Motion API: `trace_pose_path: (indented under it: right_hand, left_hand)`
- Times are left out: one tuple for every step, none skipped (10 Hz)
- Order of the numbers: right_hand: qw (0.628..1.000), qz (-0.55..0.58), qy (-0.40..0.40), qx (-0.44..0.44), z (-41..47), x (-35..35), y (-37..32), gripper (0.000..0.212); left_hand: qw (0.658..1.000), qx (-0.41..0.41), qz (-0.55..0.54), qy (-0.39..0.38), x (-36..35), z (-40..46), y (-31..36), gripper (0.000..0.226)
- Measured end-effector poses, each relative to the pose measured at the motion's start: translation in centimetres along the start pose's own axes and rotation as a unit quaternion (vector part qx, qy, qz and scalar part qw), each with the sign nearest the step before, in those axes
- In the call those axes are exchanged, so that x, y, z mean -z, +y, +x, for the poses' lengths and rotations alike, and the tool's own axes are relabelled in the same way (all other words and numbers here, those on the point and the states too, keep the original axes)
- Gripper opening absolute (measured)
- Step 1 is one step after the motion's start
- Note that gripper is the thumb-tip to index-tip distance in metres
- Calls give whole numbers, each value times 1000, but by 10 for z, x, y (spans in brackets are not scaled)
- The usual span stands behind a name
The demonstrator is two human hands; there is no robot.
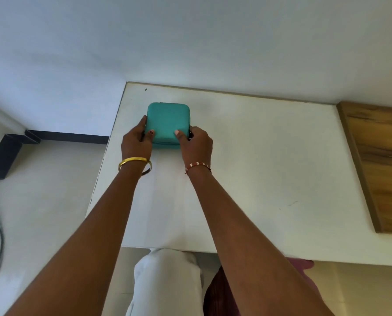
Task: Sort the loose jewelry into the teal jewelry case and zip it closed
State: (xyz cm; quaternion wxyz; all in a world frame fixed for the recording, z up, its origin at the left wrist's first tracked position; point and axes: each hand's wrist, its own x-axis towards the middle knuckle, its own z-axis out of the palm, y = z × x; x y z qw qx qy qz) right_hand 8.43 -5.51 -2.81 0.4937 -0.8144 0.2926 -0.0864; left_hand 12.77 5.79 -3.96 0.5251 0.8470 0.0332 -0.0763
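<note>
Head view: the teal jewelry case [167,120] lies closed on the white table [259,167], toward its far left corner. No loose jewelry is visible on the table. To finish the step, hold the case flat and confirm the zipper is fully seated; its puller cannot be made out. Both arms extend forward. Left hand [135,142] and right hand [196,143] grasp the case's near corners, thumbs on the lid.
</note>
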Motion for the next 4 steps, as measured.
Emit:
trace_pose_path:
  right_hand:
    - [1000, 1, 3, 0, 4, -5, -1, 29]
    - [1000, 8, 4, 5, 6, -5, 0, 30]
    - [1000, 13, -15, 12, 0, 2, 1, 30]
    - [997, 47, -61, 6, -12, 12, 9, 31]
  left_hand:
    - [1000, 8, -12, -3, 1, 6, 2, 44]
    - [1000, 16, -25, -9, 1, 3, 3, 45]
    - [997, 44, -57, 9, 4, -7, 4, 48]
    - [997, 50, -33, 42, 3, -22, 1, 48]
